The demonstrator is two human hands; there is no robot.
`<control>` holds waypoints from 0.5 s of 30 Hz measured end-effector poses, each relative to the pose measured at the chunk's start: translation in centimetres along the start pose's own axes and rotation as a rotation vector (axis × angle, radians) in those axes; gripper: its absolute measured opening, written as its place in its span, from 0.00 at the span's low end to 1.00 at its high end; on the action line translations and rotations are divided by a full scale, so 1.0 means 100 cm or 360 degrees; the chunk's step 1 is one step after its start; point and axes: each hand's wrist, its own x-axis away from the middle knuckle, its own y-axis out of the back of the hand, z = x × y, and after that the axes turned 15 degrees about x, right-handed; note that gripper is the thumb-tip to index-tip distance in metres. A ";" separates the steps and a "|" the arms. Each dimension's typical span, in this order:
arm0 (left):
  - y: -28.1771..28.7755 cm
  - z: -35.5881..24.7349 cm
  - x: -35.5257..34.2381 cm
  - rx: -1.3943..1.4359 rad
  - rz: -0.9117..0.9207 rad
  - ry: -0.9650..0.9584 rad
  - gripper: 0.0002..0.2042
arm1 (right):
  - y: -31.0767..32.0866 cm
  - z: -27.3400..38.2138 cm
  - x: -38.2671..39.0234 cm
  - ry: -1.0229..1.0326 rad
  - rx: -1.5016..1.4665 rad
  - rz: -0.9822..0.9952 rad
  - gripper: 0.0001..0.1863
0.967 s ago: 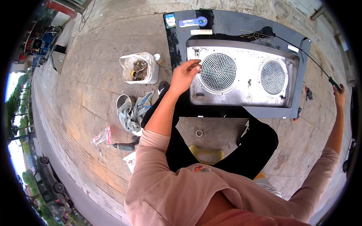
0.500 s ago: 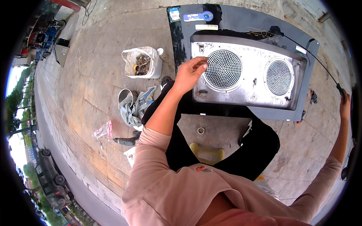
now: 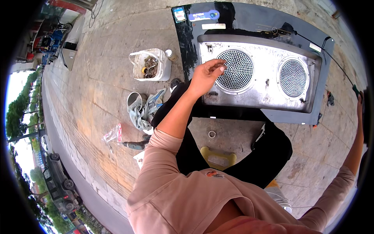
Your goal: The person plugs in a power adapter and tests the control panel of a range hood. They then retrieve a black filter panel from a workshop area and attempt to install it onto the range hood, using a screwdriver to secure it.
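Observation:
My left hand (image 3: 210, 72) is raised at the near-left of the range hood's steel recess (image 3: 263, 91), fingertips closed over the left round perforated grille (image 3: 235, 78); whether they hold something small is hidden. At the right rim, my right hand (image 3: 360, 99) grips a green handle (image 3: 355, 90), from which a long thin dark rod or cord (image 3: 331, 57) runs toward the top of the hood's dark panel (image 3: 245, 17). A second grille (image 3: 293, 78) sits in the recess. The hood rests just in front of my bent legs (image 3: 269, 152).
Left on the pavement stand a white bucket (image 3: 138, 68) of debris, a small container (image 3: 171, 55), a metal can (image 3: 132, 99) with rags (image 3: 148, 109), a plastic bag (image 3: 113, 134) and a drill (image 3: 134, 145). A yellow low stool (image 3: 218, 162) lies between my legs. Vehicles (image 3: 60, 183) line the far left.
My right hand has moved farther right and slightly down with the green handle. The hood appears shifted up and right in the picture, along with my left hand, as the view moves.

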 end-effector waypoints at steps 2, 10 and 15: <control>-0.011 -0.001 -0.003 0.0002 0.0031 -0.0019 0.13 | -0.024 -0.020 0.009 -0.0216 -0.0089 0.0103 0.15; 0.016 0.043 0.056 -0.0246 -0.0068 0.0136 0.15 | -0.028 0.100 0.133 -0.0900 -0.0662 0.0182 0.20; -0.033 -0.003 0.126 0.0028 0.0325 0.0086 0.23 | 0.143 0.240 0.209 -0.1123 -0.2220 -0.0073 0.19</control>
